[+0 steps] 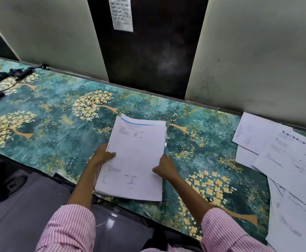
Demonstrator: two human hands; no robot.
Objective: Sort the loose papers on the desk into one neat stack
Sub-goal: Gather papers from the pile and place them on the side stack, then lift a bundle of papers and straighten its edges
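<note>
I see my left hand (101, 158) and right hand (166, 169) pinching the white paper stack (137, 157); its top edges sit uneven.

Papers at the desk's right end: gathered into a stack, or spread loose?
Spread loose: the papers overlap at differing angles, their edges unaligned.

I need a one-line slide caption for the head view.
Left hand and right hand hold a paper stack over the desk; loose sheets lie spread at right.
</note>
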